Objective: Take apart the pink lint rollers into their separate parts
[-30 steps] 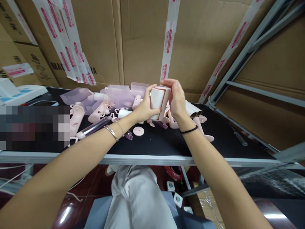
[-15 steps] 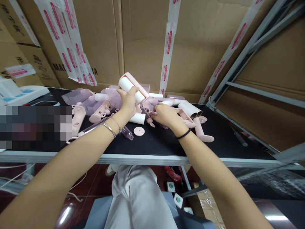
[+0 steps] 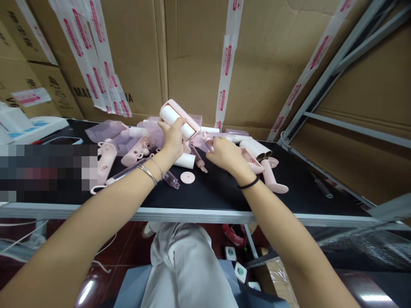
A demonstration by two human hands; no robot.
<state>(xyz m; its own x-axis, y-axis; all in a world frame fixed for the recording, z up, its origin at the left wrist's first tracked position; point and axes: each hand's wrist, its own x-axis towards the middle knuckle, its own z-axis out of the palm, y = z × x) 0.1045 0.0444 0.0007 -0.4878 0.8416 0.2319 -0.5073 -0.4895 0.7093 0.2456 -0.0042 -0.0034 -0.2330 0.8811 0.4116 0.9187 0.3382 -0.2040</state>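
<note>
My left hand (image 3: 172,139) is closed round a pink roller frame with a white paper roll (image 3: 177,118) in it, held tilted above the black table (image 3: 224,192). My right hand (image 3: 224,155) is curled, fingers pinching a small pink part (image 3: 208,140) in the pile of pink plastic pieces. A loose white roll (image 3: 185,161) lies under my left hand. A pink round disc (image 3: 187,177) lies flat on the table in front of it. A pink handle (image 3: 272,182) lies to the right of my right hand.
Pink handles (image 3: 104,160), translucent pink covers (image 3: 105,128) and clear tubes (image 3: 128,170) lie on the left of the table. White rolls (image 3: 257,149) lie at the right of the pile. Taped cardboard boxes (image 3: 192,55) stand behind. A metal rack (image 3: 324,77) stands right. A white device (image 3: 28,126) sits far left.
A second ago both hands held the roll and frame together. My left hand then lifted it up and left; my right hand dropped to the pile and now pinches a small pink part.
</note>
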